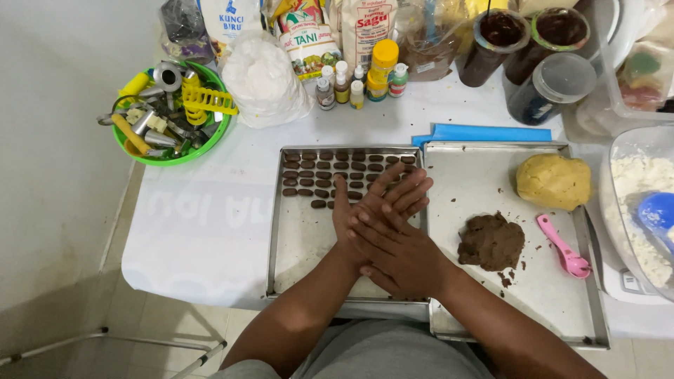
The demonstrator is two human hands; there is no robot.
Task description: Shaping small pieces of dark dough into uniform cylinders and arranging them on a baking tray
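Observation:
My left hand (pixel 390 191) and my right hand (pixel 397 254) are pressed palm to palm over the left metal tray (pixel 302 242), the right one lying across the left. Fingers are stretched flat. Anything between the palms is hidden. At the far end of that tray lie rows of several small dark brown dough pieces (pixel 316 175), just beyond my fingertips. On the right metal tray (pixel 484 179) a lump of brown dough (pixel 491 242) sits close to my right wrist. A yellow dough ball (pixel 553 181) and a pink plastic spoon (pixel 564 247) lie further right.
A green bowl of metal and yellow tools (pixel 172 112) stands at the back left beside a white bag (pixel 263 77). Small colouring bottles (pixel 358 84), packets and dark jars (pixel 554 84) line the back. A flour tub with a blue scoop (pixel 656 210) is at the right edge.

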